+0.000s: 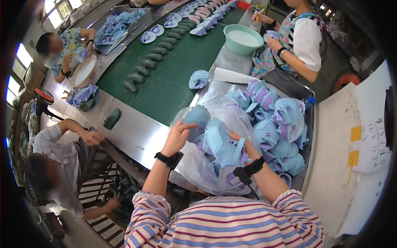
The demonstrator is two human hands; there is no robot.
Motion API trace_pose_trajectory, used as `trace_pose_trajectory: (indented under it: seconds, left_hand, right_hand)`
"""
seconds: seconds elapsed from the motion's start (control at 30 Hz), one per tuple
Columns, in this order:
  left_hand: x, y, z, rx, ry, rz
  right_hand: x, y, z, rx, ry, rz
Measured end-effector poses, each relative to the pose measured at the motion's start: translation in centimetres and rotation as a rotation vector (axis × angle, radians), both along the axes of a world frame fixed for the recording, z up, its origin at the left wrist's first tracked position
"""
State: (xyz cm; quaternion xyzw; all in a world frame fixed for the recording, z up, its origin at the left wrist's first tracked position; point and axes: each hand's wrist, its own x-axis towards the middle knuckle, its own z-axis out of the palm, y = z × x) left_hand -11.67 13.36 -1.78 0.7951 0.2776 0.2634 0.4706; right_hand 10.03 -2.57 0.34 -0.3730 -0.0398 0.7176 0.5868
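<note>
A light blue shoe upper with a strap [219,142] hangs in front of me. My right hand [249,149] grips it at its right edge, fingers partly hidden behind the material. My left hand [177,138] is just left of it, the pointing finger stretched out and nothing visible in the grasp. Behind that finger lies another blue upper [198,115]; whether I touch it cannot be told. Under both hands spreads a translucent plastic bag [225,108]. To the right, several blue and purple uppers [266,132] are heaped in a metal tray [308,165].
A green conveyor belt [165,78] carries rows of dark shoe lasts [148,63] and uppers. One blue upper [199,79] sits at its near right edge. A green basin [243,39] stands beyond the tray. Co-workers sit or stand at left and far right. A white board [364,144] is at right.
</note>
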Motion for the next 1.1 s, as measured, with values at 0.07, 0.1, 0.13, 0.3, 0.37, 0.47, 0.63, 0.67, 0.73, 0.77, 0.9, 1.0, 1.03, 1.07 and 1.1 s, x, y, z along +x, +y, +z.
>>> trace_pose_trajectory:
  seconds: [0.07, 0.1, 0.13, 0.3, 0.37, 0.47, 0.63, 0.67, 0.73, 0.77, 0.9, 1.0, 1.03, 1.07, 1.1]
  left_hand:
    - [-0.9, -3.0, 0.0, -0.226, -0.103, -0.064]
    - [-1.2, -4.5, 0.1, -0.341, -0.155, -0.096]
    - [-1.3, -5.5, 1.6, -0.621, 0.078, -0.029]
    - [-5.4, -6.0, -0.1, -0.653, -0.534, 0.771]
    - [-6.7, -4.8, 1.5, -0.489, -0.633, 1.028]
    - [-9.0, -4.2, 1.2, -0.371, -0.537, 1.02]
    - [-9.1, -5.2, 1.4, -0.435, -0.586, 0.96]
    - [-9.5, -5.2, 0.9, -0.406, -0.551, 0.948]
    - [-9.6, -4.9, 0.8, -0.394, -0.515, 0.923]
    - [-9.3, -4.7, 1.0, -0.384, -0.507, 0.902]
    - [-6.4, -4.3, 1.7, -0.407, -0.498, 0.722]
    - [-3.2, -3.6, 2.0, -0.388, -0.426, 0.62]
    - [-2.5, -3.6, 2.3, -0.385, -0.372, 0.598]
    - [-1.8, -3.7, 2.3, -0.362, -0.391, 0.562]
    - [-1.3, -3.7, 2.3, -0.34, -0.41, 0.528]
  right_hand:
    - [-0.3, 1.7, -0.9, 0.047, -0.227, 0.093]
    - [-0.8, 2.7, -1.0, 0.07, -0.337, 0.141]
    - [-1.3, 3.8, -0.7, 0.127, -0.469, 0.285]
    - [-3.9, 9.2, 3.1, 0.342, -1.141, 0.645]
    - [-4.1, 9.8, 3.1, 0.4, -1.262, 0.814]
    - [-4.0, 8.6, -5.0, 0.682, -1.852, 1.174]
    - [-0.6, 7.6, -9.4, 0.479, -1.71, 1.134]
    - [0.6, 7.6, -8.5, 0.326, -1.431, 1.114]
    - [3.4, 6.1, -6.0, 0.261, -0.526, 0.733]
    - [4.4, 5.5, -4.5, 0.228, -0.098, 0.509]
    - [5.5, 3.1, -1.3, 0.316, 0.028, 0.305]
    - [4.6, 1.6, -1.8, 0.261, 0.235, 0.086]
    - [3.1, 1.9, -0.2, 0.31, 0.275, 0.042]
    - [3.2, 1.9, -1.7, 0.311, 0.201, 0.019]
    - [3.3, 2.1, -3.1, 0.311, 0.127, -0.002]
